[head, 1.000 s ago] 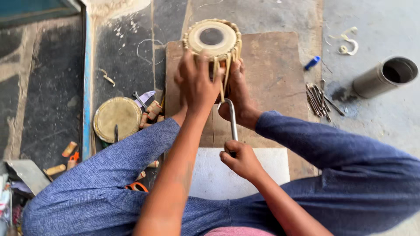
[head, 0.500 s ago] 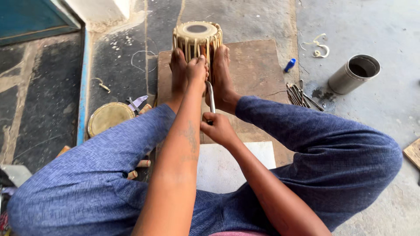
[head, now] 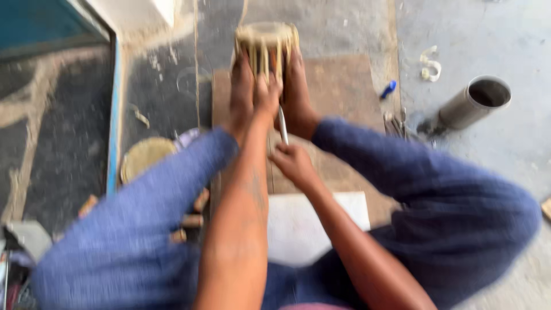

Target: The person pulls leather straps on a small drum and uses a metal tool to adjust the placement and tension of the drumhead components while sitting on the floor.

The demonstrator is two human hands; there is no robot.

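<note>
Left hand [head: 265,92] grip clamped on small drum's [head: 266,43] lacing; right hand [head: 293,162] just behind, grip closed round metal rod [head: 282,126].

Taking the drum [head: 266,46] as landmark: both feet press its sides, so its flanks are shut off. Its near face is taken by the left hand [head: 265,92], and just nearer than that the right hand [head: 294,163] grips a metal rod [head: 282,125] that points up at the drum. Right of the drum the board [head: 344,86] lies bare as far as a small blue thing [head: 388,89]; beyond that stand some blurred metal tools [head: 395,123] and a pipe [head: 473,103]. Left of the drum the dark floor is open down to a round disc [head: 143,161]. Nearer than the drum, the blue-clad knees wall in both sides, with only the white slab [head: 298,224] between them.
</note>
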